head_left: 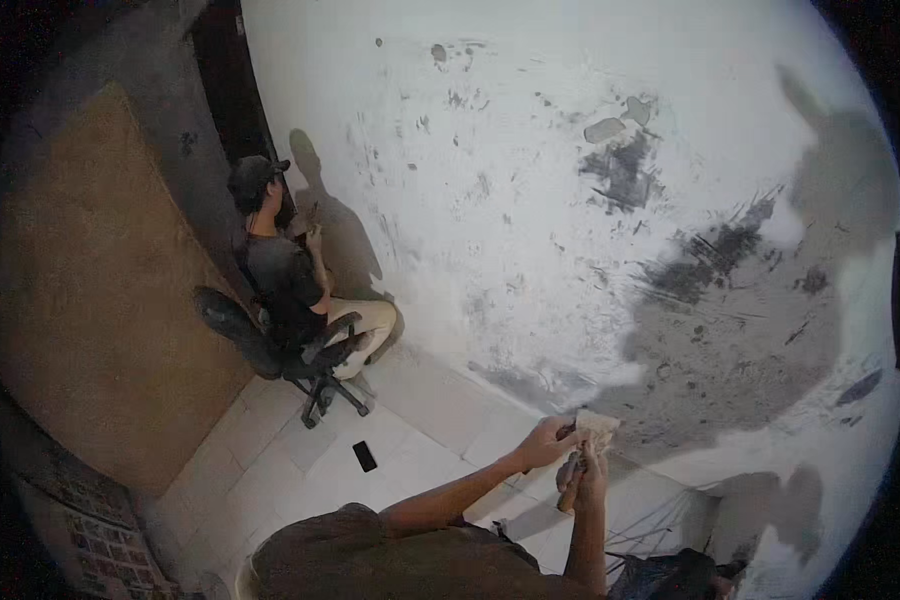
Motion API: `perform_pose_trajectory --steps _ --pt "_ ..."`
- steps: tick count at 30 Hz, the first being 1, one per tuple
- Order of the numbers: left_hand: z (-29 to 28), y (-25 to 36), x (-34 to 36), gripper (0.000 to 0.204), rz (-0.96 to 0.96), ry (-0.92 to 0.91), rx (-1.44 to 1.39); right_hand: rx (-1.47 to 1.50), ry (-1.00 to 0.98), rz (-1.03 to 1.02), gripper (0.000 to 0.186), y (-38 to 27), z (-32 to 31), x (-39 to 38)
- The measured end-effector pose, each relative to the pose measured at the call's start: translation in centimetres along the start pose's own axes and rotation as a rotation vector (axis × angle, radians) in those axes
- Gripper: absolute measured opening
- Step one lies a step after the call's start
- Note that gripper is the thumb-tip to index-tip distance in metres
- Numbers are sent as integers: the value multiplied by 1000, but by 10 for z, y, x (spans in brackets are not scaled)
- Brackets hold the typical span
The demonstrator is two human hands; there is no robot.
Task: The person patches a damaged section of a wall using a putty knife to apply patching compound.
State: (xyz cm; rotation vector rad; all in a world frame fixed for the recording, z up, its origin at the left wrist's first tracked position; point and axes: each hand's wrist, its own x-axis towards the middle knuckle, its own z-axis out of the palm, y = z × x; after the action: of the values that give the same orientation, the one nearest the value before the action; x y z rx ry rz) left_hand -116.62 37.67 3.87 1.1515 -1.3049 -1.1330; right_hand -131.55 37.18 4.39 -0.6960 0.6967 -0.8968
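Note:
In front of the wall, my two hands are close together. My left hand is closed on a flat scraper with a pale, square-ended, smeared face. Just right of it, my right hand is closed around a putty knife with a wooden handle that points downward. Its blade end lies against or behind the scraper; I cannot tell which. Beyond them rises a white wall with scraped dark marks and a large rough grey patch.
At the left, a person in dark clothes and a cap sits on a black swivel chair, facing the wall. A black phone lies on the tiled floor. A large brown surface fills the left side. Dark bundled material lies at lower right.

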Motion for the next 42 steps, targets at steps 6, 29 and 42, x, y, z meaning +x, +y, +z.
perform_pose_trajectory --steps 6,29,42 --pt "-54 26 -37 30 78 109 9 -122 -179 -99 32 18 49 5" --pt "-178 3 -121 35 26 257 37 -78 -199 25 32 130 172 11" --pt "-128 -13 24 42 97 99 190 79 186 -112 22 94 54 137"
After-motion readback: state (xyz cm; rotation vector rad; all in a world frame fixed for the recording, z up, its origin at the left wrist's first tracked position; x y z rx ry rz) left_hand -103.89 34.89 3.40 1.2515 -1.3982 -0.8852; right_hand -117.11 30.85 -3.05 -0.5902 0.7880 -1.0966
